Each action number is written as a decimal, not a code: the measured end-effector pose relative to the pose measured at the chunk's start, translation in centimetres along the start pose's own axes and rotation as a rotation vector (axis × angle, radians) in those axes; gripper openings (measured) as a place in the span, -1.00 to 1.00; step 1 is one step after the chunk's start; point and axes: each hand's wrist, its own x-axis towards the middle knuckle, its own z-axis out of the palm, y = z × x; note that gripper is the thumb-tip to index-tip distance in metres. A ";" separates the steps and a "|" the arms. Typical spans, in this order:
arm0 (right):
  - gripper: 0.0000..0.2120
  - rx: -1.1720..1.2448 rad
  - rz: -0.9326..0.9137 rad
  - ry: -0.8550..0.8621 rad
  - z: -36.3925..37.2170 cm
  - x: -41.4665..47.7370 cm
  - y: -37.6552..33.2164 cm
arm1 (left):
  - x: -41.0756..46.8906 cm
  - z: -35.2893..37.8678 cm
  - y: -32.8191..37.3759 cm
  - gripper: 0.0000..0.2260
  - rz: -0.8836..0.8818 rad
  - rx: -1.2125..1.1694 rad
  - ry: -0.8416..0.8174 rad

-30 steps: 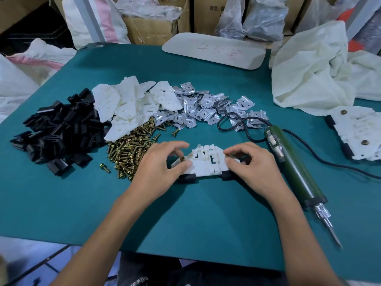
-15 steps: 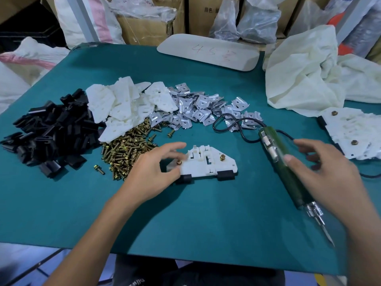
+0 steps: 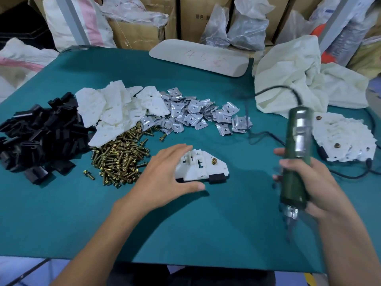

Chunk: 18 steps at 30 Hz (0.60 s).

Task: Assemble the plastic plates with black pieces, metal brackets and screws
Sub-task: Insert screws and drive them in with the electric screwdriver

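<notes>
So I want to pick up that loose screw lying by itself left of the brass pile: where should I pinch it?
Pinch the lone screw across its shank from above, thumb and forefinger on either long side. It lies flat on the green mat, apart from the screw pile, with bare mat on both sides.

One head-worn view looked forward and down from close above the table's (image 3: 61,213) near edge, both hands in reach, boxes (image 3: 206,17) at the far side.
</notes>
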 end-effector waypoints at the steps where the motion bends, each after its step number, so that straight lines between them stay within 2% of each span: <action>1: -0.90 0.201 0.021 -0.033 0.4 -0.2 -0.1 | 0.5 0.4 0.3 -0.10 0.018 0.057 -0.004; 3: -0.97 0.532 0.047 -0.090 1.1 -0.6 -0.7 | 1.4 1.0 0.8 -0.15 0.042 0.114 0.032; 6: -0.72 0.807 0.043 -0.178 1.8 -1.0 -1.1 | 1.7 1.6 0.6 -0.24 0.072 0.061 0.113; 9: -0.59 0.786 -0.007 -0.154 2.8 -0.9 -1.4 | 1.3 2.0 0.2 -0.27 0.102 0.074 0.164; 18: -0.65 0.607 -0.220 -0.105 6.6 -0.2 -4.1 | 1.4 2.0 0.2 -0.30 0.086 0.045 0.169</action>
